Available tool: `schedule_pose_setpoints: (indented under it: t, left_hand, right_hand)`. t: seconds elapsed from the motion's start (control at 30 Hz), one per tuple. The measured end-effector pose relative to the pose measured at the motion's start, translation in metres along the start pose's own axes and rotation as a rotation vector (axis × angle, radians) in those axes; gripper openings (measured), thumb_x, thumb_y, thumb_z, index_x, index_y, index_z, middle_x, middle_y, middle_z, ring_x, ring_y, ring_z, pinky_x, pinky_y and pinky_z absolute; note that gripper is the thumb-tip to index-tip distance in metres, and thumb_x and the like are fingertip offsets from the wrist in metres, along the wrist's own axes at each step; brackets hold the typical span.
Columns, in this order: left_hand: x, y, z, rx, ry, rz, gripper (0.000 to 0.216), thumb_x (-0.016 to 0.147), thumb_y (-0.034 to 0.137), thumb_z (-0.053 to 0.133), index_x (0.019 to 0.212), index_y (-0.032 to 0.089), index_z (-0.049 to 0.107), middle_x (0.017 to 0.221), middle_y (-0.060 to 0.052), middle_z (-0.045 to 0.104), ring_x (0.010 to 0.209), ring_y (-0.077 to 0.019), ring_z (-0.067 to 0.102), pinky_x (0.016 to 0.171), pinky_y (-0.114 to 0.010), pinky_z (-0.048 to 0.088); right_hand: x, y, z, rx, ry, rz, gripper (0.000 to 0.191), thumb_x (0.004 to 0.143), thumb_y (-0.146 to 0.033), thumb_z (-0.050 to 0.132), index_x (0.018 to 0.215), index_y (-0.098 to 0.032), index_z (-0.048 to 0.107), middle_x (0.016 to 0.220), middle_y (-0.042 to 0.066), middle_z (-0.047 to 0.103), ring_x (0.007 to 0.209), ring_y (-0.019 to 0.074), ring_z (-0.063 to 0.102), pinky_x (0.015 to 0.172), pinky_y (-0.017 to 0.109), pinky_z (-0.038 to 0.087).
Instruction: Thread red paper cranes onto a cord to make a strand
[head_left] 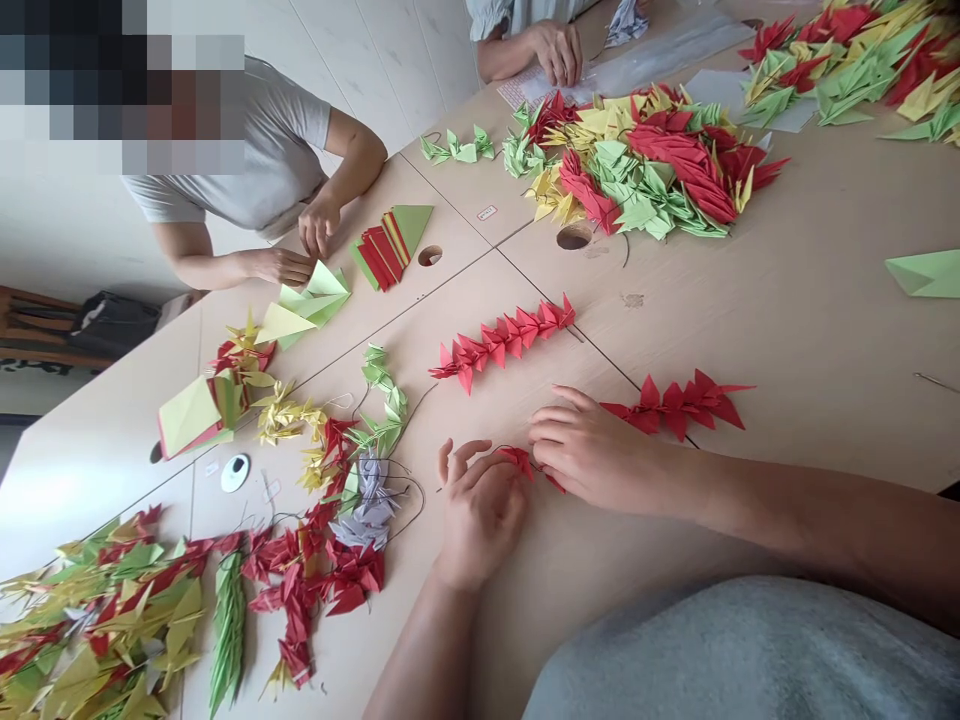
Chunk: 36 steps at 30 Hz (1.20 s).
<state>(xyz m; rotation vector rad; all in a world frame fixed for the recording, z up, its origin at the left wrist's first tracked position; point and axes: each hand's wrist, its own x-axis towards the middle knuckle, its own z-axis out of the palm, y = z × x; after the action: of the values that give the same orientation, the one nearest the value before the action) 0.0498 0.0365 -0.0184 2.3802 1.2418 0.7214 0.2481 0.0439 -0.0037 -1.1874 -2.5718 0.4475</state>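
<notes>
Close to my body, my left hand (pixel 484 510) is closed in a pinch on the end of a red folded-paper crane (pixel 517 460), its other fingers curled and raised. My right hand (pixel 589 440) is bent over the same row, and its palm hides the middle part. Out past that hand's far side stretches a string of red paper cranes (pixel 679 403). Thumb and fingertips of both hands are partly hidden. Beyond them lies a separate string of red paper cranes (pixel 502 340) on the tabletop, with dark thread at its ends.
A large heap of strung cranes (pixel 652 165) lies at the back; another heap (pixel 105 620) fills the near left. Green crane strings (pixel 386 405) and a lilac bunch (pixel 367 505) lie left. Across the table, a person (pixel 255 150) folds green paper (pixel 315 300); another person's hand (pixel 559 50) rests behind.
</notes>
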Motion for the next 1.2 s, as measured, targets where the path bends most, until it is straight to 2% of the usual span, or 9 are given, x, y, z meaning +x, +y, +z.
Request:
schedule_pose_setpoints:
  t: [0.23, 0.4, 0.47, 0.57, 0.7, 1.03, 1.2]
  left_hand:
    - [-0.0002, -0.0085, 0.0084, 0.03, 0.047, 0.016, 0.027, 0.072, 0.0, 0.05, 0.082, 0.024, 0.057, 0.074, 0.005, 0.067, 0.09, -0.0176, 0.06, 0.105, -0.043, 0.03]
    - [0.0002, -0.011, 0.0102, 0.07, 0.068, 0.01, 0.028, 0.072, 0.002, 0.05, 0.09, 0.022, 0.057, 0.079, 0.002, 0.068, 0.083, -0.0169, 0.06, 0.101, -0.042, 0.036]
    - [0.0005, -0.011, 0.0101, 0.075, 0.067, 0.015, 0.03, 0.071, 0.001, 0.05, 0.09, 0.023, 0.058, 0.078, 0.002, 0.069, 0.083, -0.017, 0.06, 0.1, -0.042, 0.036]
    - [0.0009, -0.0106, 0.0094, 0.057, 0.051, 0.029, 0.029, 0.07, -0.001, 0.048, 0.081, 0.024, 0.059, 0.074, 0.003, 0.068, 0.085, -0.0175, 0.06, 0.1, -0.042, 0.035]
    - [0.0017, -0.0093, 0.0082, 0.012, 0.026, 0.011, 0.022, 0.073, 0.003, 0.053, 0.072, 0.023, 0.058, 0.072, 0.005, 0.068, 0.086, -0.0178, 0.061, 0.1, -0.043, 0.034]
    - [0.0026, -0.0043, 0.0047, -0.046, -0.024, -0.033, 0.019, 0.071, 0.007, 0.054, 0.079, 0.023, 0.06, 0.076, 0.003, 0.067, 0.088, -0.0178, 0.059, 0.101, -0.042, 0.033]
    - [0.0033, -0.0033, 0.0035, -0.052, -0.089, -0.038, 0.026, 0.071, 0.007, 0.055, 0.089, 0.024, 0.062, 0.083, 0.001, 0.067, 0.091, -0.0194, 0.058, 0.101, -0.043, 0.033]
  right_hand:
    - [0.0006, -0.0011, -0.0019, -0.009, -0.012, 0.013, 0.019, 0.083, -0.004, 0.051, 0.076, -0.015, 0.065, 0.078, 0.004, 0.067, 0.093, 0.0216, 0.06, 0.108, 0.05, 0.026]
    - [0.001, -0.0011, -0.0021, -0.009, -0.023, 0.018, 0.019, 0.081, -0.003, 0.052, 0.076, -0.015, 0.065, 0.08, 0.004, 0.067, 0.093, 0.0218, 0.06, 0.109, 0.05, 0.025]
    - [0.0012, -0.0007, -0.0016, -0.007, -0.018, 0.017, 0.017, 0.082, -0.004, 0.052, 0.078, -0.015, 0.065, 0.08, 0.004, 0.067, 0.095, 0.0219, 0.059, 0.109, 0.05, 0.024]
    - [0.0013, 0.0002, -0.0008, -0.011, -0.008, 0.015, 0.018, 0.083, -0.005, 0.051, 0.076, -0.015, 0.064, 0.078, 0.004, 0.067, 0.092, 0.0206, 0.059, 0.108, 0.048, 0.025]
    - [0.0011, 0.001, 0.0003, -0.015, -0.003, 0.013, 0.021, 0.082, -0.004, 0.048, 0.074, -0.016, 0.063, 0.076, 0.003, 0.066, 0.088, 0.0195, 0.058, 0.106, 0.046, 0.026]
    - [0.0011, 0.0004, 0.0005, -0.009, 0.003, 0.011, 0.018, 0.081, -0.005, 0.05, 0.073, -0.016, 0.062, 0.075, 0.003, 0.065, 0.087, 0.0199, 0.058, 0.106, 0.047, 0.025]
    - [0.0014, 0.0002, 0.0006, -0.013, 0.023, 0.009, 0.019, 0.08, -0.004, 0.05, 0.073, -0.016, 0.063, 0.074, 0.003, 0.065, 0.087, 0.02, 0.057, 0.105, 0.046, 0.027]
